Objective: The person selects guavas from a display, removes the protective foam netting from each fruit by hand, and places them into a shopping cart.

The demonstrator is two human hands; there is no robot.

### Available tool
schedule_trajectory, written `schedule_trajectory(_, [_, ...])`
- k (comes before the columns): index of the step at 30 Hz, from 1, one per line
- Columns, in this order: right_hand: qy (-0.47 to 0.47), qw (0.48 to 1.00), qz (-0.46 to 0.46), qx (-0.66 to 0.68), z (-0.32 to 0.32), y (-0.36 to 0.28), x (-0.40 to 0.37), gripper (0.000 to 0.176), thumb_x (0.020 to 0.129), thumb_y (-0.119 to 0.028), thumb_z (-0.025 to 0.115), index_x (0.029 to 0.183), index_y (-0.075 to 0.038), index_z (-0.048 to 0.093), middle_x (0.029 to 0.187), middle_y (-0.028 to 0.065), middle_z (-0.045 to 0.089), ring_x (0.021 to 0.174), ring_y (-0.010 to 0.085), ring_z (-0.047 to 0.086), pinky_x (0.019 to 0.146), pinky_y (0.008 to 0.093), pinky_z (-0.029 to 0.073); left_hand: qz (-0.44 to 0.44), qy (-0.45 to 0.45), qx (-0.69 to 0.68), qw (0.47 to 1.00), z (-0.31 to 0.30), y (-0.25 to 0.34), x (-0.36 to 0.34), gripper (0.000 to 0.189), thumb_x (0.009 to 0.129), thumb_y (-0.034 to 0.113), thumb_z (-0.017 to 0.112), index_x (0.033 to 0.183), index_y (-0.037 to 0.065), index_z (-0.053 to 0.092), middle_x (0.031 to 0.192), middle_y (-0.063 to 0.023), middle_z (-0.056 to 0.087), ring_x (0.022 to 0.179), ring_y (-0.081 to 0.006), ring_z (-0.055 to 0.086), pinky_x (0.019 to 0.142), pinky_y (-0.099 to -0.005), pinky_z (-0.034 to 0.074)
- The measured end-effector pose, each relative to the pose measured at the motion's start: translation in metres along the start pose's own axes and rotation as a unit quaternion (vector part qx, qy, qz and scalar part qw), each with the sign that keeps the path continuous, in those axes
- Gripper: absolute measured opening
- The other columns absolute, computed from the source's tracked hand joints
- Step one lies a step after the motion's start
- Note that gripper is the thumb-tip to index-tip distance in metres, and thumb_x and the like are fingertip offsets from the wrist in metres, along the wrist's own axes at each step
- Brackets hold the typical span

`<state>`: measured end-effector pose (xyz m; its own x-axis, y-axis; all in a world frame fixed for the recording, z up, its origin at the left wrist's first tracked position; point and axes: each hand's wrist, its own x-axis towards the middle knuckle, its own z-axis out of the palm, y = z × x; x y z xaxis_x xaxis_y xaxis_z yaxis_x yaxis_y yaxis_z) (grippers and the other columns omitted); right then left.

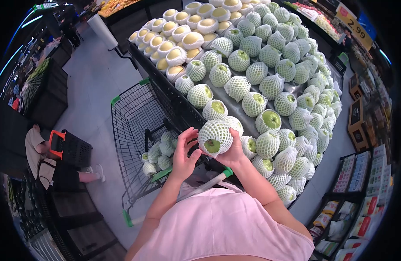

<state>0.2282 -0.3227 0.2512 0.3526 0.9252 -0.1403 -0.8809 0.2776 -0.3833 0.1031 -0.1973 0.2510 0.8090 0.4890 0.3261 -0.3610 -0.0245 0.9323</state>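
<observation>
A green guava (215, 138) in a white foam net is held in front of me, its brown blossom end facing me. My right hand (233, 150) is closed around its right side. Close against its left side is my left hand (184, 150), with fingers apart and slightly curved; whether they touch the net is hard to tell. Below and beyond the hands, more netted guavas (267, 143) are piled on the display stand (248, 124). Several netted guavas (162, 152) lie in the shopping cart (137, 106) at my left.
Pale yellow fruit (192, 40) in foam sleeves fills the stand's far left. A plastic bag roll (102, 32) stands at its corner. At left, a person (39, 150) is beside a black basket (72, 148) with an orange handle. Packaged goods (354, 187) line shelves at right.
</observation>
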Motion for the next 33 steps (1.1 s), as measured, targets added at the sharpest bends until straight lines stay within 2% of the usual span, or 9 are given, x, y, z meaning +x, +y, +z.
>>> schedule_trajectory(3, [0.045, 0.997, 0.000, -0.067, -0.020, 0.000, -0.005, 0.068, 0.081, -0.054, 0.060, 0.133, -0.012, 0.047, 0.126, 0.0064, 0.058, 0.113, 0.0227, 0.058, 0.095, 0.0427, 0.048, -0.005, -0.020, 0.058, 0.998, 0.009, -0.011, 0.002, 0.059, 0.089, 0.028, 0.067, 0.136, 0.002, 0.044, 0.132, -0.0131, 0.048, 0.117, -0.0228, 0.053, 0.098, -0.0352, 0.044])
schedule_trajectory(6, [0.064, 0.993, -0.014, -0.097, -0.030, 0.000, -0.018, 0.067, 0.081, -0.052, 0.062, 0.133, -0.011, 0.047, 0.125, 0.0066, 0.059, 0.113, 0.0222, 0.058, 0.096, 0.0414, 0.047, 0.014, -0.050, 0.143, 0.988, 0.017, -0.014, -0.001, 0.057, 0.088, 0.029, 0.068, 0.135, 0.002, 0.047, 0.128, -0.0141, 0.052, 0.113, -0.0246, 0.056, 0.094, -0.0349, 0.047])
schedule_trajectory(11, [0.094, 0.994, -0.028, -0.037, -0.052, -0.001, -0.037, 0.062, 0.084, -0.048, 0.061, 0.131, -0.010, 0.048, 0.125, 0.0066, 0.059, 0.114, 0.0227, 0.057, 0.100, 0.0430, 0.044, 0.123, -0.064, 0.313, 0.939, 0.031, -0.013, -0.003, 0.041, 0.092, 0.014, 0.057, 0.131, 0.001, 0.050, 0.122, -0.0202, 0.057, 0.107, -0.0356, 0.059, 0.091, -0.0383, 0.048])
schedule_trajectory(17, [0.075, 0.993, -0.047, -0.082, -0.064, -0.001, -0.053, 0.064, 0.083, -0.046, 0.064, 0.132, -0.008, 0.047, 0.124, 0.0077, 0.059, 0.113, 0.0231, 0.058, 0.099, 0.0430, 0.044, 0.233, -0.055, 0.443, 0.864, 0.040, -0.016, -0.007, 0.047, 0.079, -0.004, 0.061, 0.125, 0.003, 0.056, 0.112, -0.0138, 0.064, 0.090, -0.0292, 0.067, 0.075, -0.0350, 0.056])
schedule_trajectory(20, [0.060, 0.993, -0.035, -0.095, -0.063, -0.001, -0.055, 0.068, 0.080, -0.045, 0.067, 0.132, -0.005, 0.047, 0.124, 0.0087, 0.059, 0.112, 0.0227, 0.058, 0.097, 0.0416, 0.046, 0.259, -0.031, 0.459, 0.849, 0.040, -0.010, -0.008, 0.046, 0.072, -0.007, 0.064, 0.117, 0.004, 0.062, 0.102, -0.0095, 0.066, 0.082, -0.0243, 0.067, 0.069, -0.0323, 0.056])
schedule_trajectory(26, [0.013, 0.987, -0.045, -0.151, -0.058, -0.001, -0.055, 0.073, 0.077, -0.041, 0.073, 0.131, -0.001, 0.045, 0.123, 0.0099, 0.059, 0.111, 0.0204, 0.059, 0.096, 0.0373, 0.048, 0.208, 0.005, 0.440, 0.874, 0.034, -0.006, -0.011, 0.039, 0.072, -0.009, 0.065, 0.107, 0.007, 0.069, 0.090, -0.0072, 0.064, 0.073, -0.0221, 0.065, 0.061, -0.0311, 0.053])
schedule_trajectory(29, [-0.001, 0.983, -0.060, -0.175, -0.052, -0.003, -0.058, 0.074, 0.074, -0.032, 0.078, 0.132, 0.001, 0.044, 0.122, 0.0093, 0.059, 0.111, 0.0184, 0.058, 0.096, 0.0348, 0.047, 0.146, -0.032, 0.398, 0.905, 0.027, -0.006, -0.011, 0.039, 0.074, -0.010, 0.062, 0.109, 0.006, 0.068, 0.093, -0.0089, 0.065, 0.077, -0.0227, 0.066, 0.065, -0.0304, 0.053])
schedule_trajectory(32, [0.008, 0.951, -0.122, -0.285, -0.051, 0.001, -0.057, 0.076, 0.073, -0.026, 0.080, 0.133, 0.001, 0.042, 0.122, 0.0080, 0.058, 0.112, 0.0164, 0.056, 0.097, 0.0332, 0.045, 0.078, -0.017, 0.270, 0.959, 0.029, 0.000, -0.006, 0.037, 0.076, -0.014, 0.056, 0.106, 0.004, 0.069, 0.096, -0.0113, 0.065, 0.084, -0.0248, 0.066, 0.073, -0.0308, 0.053])
schedule_trajectory(33, [0.017, 0.943, -0.135, -0.304, -0.047, 0.001, -0.057, 0.079, 0.071, -0.022, 0.081, 0.134, 0.001, 0.039, 0.123, 0.0068, 0.056, 0.113, 0.0149, 0.055, 0.097, 0.0316, 0.044, 0.020, -0.063, 0.207, 0.976, 0.020, -0.007, -0.008, 0.043, 0.082, -0.006, 0.053, 0.122, 0.008, 0.063, 0.112, -0.0114, 0.063, 0.103, -0.0246, 0.062, 0.091, -0.0323, 0.047])
